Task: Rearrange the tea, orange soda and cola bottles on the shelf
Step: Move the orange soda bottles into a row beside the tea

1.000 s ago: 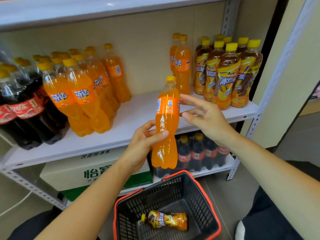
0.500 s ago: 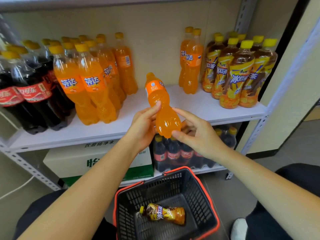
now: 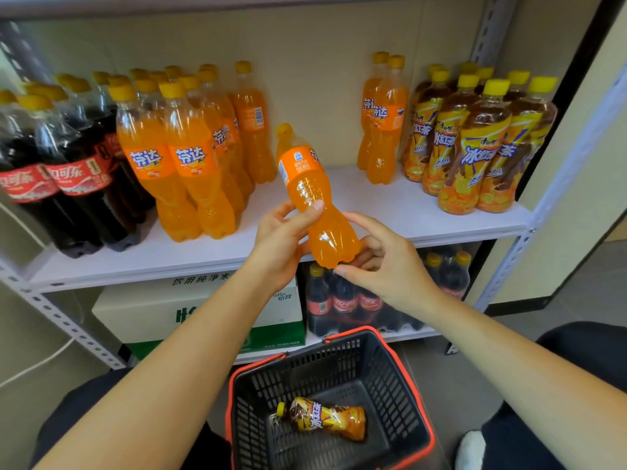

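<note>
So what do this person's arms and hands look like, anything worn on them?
Nothing worn that shows. The left hand and right hand are bare, with no gloves, rings or watch visible. The left forearm and right forearm are bare too, with no sleeves in view.

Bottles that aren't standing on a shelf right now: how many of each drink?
Orange soda bottle: 1, held by the left hand and right hand
Tea bottle: 1, lying in the basket
Cola bottles: 0, all shelved
Total: 2
</note>
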Demonstrator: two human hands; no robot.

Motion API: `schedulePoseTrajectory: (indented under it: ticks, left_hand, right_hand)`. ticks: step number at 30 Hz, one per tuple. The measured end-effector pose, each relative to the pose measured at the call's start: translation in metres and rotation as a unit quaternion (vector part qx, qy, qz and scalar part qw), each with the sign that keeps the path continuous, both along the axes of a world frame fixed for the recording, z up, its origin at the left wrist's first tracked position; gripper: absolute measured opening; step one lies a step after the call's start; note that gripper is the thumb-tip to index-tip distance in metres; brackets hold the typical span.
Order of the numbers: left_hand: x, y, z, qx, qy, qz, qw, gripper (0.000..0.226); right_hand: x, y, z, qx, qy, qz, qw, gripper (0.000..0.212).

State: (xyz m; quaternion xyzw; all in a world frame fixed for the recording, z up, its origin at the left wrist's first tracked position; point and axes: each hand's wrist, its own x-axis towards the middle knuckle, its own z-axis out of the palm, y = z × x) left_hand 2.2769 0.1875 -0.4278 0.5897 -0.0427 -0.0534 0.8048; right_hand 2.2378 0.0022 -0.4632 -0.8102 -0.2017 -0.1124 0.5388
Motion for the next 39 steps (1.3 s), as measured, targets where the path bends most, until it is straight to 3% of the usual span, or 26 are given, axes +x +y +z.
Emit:
schedulePoseTrajectory:
  ticks: [8, 16, 21, 24, 28, 33, 39]
  left_hand:
    - [0.001, 0.0, -0.004, 0.015, -0.037, 0.016, 0.999, 0.07]
    - [0.0, 0.001, 0.0, 0.081, -0.112, 0.059, 0.989, 0.06]
    - [0.001, -0.011, 0.005, 0.144, -0.18, 0.071, 0.97, 0.067]
    - [0.009, -0.016, 0.013, 0.172, -0.209, 0.042, 0.962, 0.061]
    - [0.034, -0.013, 0.017, 0.136, -0.171, 0.011, 0.976, 0.047]
    - [0.08, 0.006, -0.001, 0.192, -0.137, 0.169, 0.957, 0.043]
    - [0.147, 0.03, -0.016, 0.247, -0.111, 0.232, 0.934, 0.073]
  right_hand:
    - [0.009, -0.003, -0.005, -0.052, -0.025, -0.044, 0.997, 0.073]
    - [0.011, -0.008, 0.01, 0.005, 0.039, 0.034, 0.999, 0.057]
    - [0.025, 0.006, 0.017, -0.003, 0.032, -0.014, 0.999, 0.072]
    - [0.038, 0.008, 0.023, 0.015, 0.033, -0.036, 0.999, 0.07]
    - [0.066, -0.005, 0.017, 0.084, 0.075, -0.069, 0.991, 0.058]
    - [0.116, -0.033, 0.013, 0.076, 0.066, -0.189, 0.977, 0.058]
    - [0.161, -0.062, 0.006, 0.016, 0.047, -0.266, 0.963, 0.057]
